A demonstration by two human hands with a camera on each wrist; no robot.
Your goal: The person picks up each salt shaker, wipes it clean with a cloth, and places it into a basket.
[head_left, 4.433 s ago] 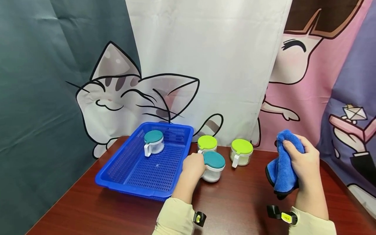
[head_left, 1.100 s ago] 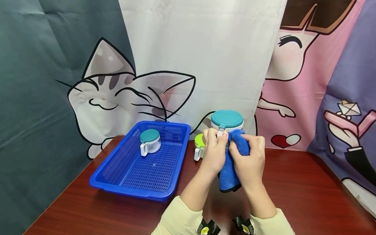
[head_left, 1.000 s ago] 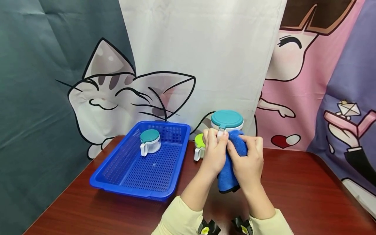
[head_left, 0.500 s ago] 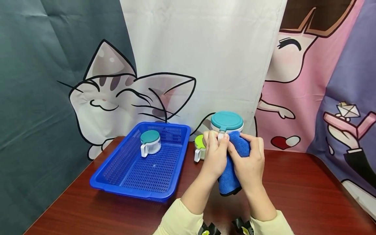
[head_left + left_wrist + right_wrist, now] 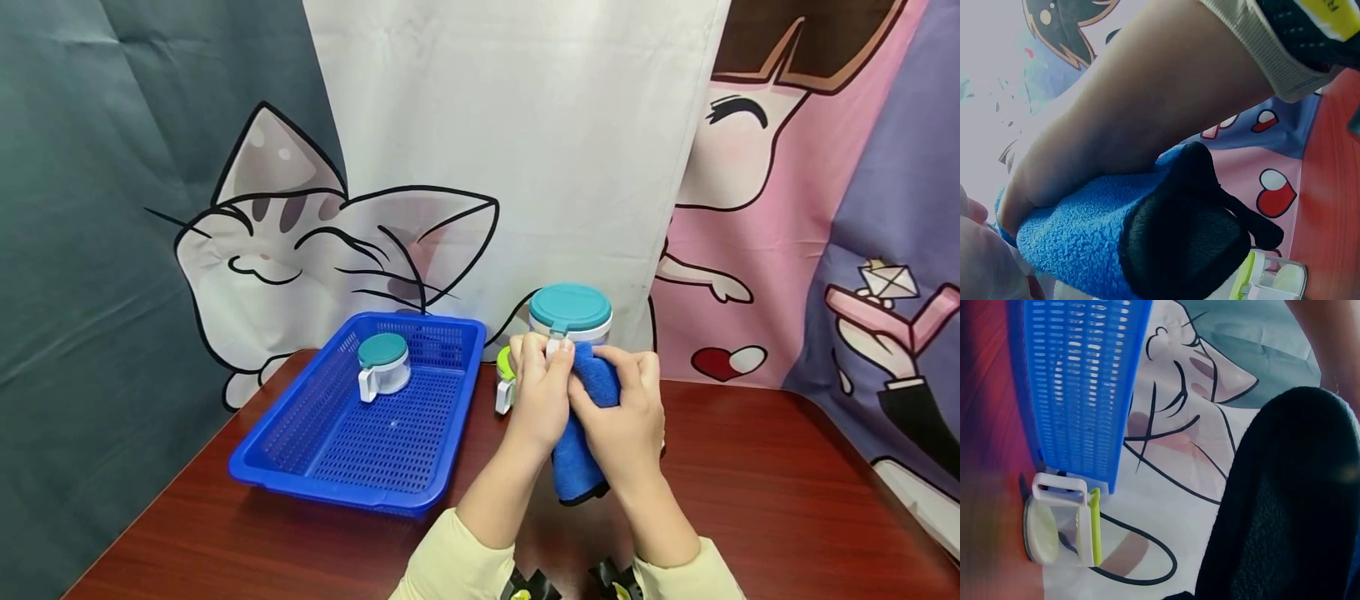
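Observation:
My left hand (image 5: pixel 538 392) grips a teal-lidded seasoning jar (image 5: pixel 570 307) by its white handle, raised above the table. A blue cloth (image 5: pixel 577 462) with black edging is bunched in my right hand (image 5: pixel 624 417), which presses it against the jar's near side. Both hands are side by side, and they hide most of the jar's clear body. In the left wrist view the cloth (image 5: pixel 1079 234) hangs down under curled fingers. Its dark side (image 5: pixel 1285 506) fills the lower right of the right wrist view.
A blue perforated basket (image 5: pixel 330 492) stands on the left of the brown table (image 5: pixel 765 483), with another teal-lidded jar (image 5: pixel 384 364) inside. Right of the basket stands a green-lidded jar (image 5: pixel 506 387), partly hidden. A further green-lidded jar (image 5: pixel 1272 278) shows in the left wrist view.
Since the oldest frame the jar has been lifted off the table, and the cloth has come from the right onto it. Over the last half second both hands and the jar shift slightly left.

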